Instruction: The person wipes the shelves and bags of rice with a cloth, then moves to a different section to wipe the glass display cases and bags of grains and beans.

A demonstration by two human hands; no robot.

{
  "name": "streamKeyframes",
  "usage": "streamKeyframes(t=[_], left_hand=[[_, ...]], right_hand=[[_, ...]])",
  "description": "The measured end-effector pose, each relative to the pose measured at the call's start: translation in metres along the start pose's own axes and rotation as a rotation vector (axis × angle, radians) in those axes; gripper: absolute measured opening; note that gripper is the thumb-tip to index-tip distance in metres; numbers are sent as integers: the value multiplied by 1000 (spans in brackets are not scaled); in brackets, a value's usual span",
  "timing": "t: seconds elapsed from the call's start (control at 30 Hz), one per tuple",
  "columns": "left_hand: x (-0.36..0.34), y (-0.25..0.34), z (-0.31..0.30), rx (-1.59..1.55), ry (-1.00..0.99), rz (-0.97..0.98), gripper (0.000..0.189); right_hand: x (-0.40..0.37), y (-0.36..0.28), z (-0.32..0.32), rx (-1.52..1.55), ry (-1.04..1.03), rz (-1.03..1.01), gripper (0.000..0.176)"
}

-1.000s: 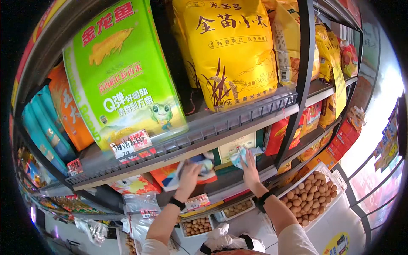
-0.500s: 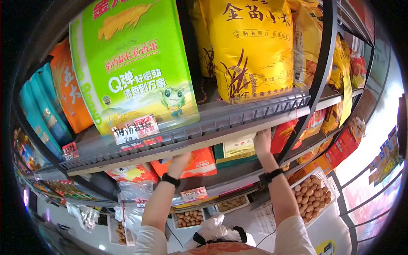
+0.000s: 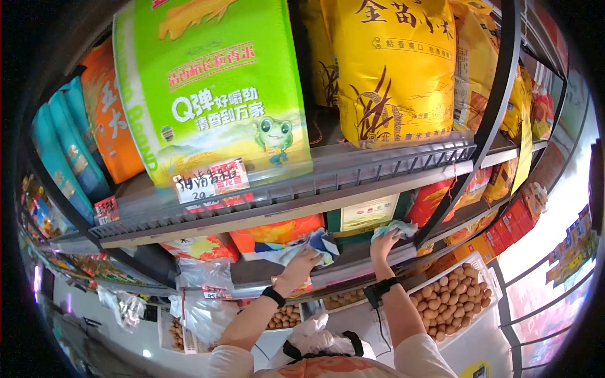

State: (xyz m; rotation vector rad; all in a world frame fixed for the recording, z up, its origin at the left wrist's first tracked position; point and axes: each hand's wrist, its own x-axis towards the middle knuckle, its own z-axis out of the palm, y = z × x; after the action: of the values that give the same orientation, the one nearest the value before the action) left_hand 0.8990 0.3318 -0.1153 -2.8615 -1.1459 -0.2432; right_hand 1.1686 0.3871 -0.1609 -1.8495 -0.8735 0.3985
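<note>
My left hand [image 3: 299, 266] is over the front of the lower shelf, its fingers closed on a crumpled blue, white and dark cloth [image 3: 320, 244]. Behind this cloth is an orange-red package [image 3: 272, 230], partly hidden by the upper shelf's edge. Farther right, my right hand [image 3: 382, 244] grips a pale blue-green cloth [image 3: 401, 230] by the shelf lip. A green box with a cream and gold front [image 3: 367, 215] stands just behind that cloth. Both wrists wear black bands.
Above my hands runs the upper shelf's railed edge [image 3: 296, 200], bearing a green rice bag [image 3: 220, 94] and a yellow millet bag [image 3: 394, 75]. A black upright [image 3: 488, 107] rises at right. Egg crates [image 3: 450, 301] and white plastic bags [image 3: 205, 318] are below.
Both hands have come down and out from beneath the upper shelf's edge, the left also moving right. The cloths, unseen before, now show in them. The view has shifted slightly.
</note>
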Motion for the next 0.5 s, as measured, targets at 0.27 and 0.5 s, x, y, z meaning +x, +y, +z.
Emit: streamKeyframes(t=[0.27,0.5], left_hand=[[-22,0,24,-468,-10,-150,50],[-53,-19,38,-487,135,-247,44]], right_hand=[[11,4,-17,-303,-150,-151,59],[-17,29,18,-903,-198,-318,47]])
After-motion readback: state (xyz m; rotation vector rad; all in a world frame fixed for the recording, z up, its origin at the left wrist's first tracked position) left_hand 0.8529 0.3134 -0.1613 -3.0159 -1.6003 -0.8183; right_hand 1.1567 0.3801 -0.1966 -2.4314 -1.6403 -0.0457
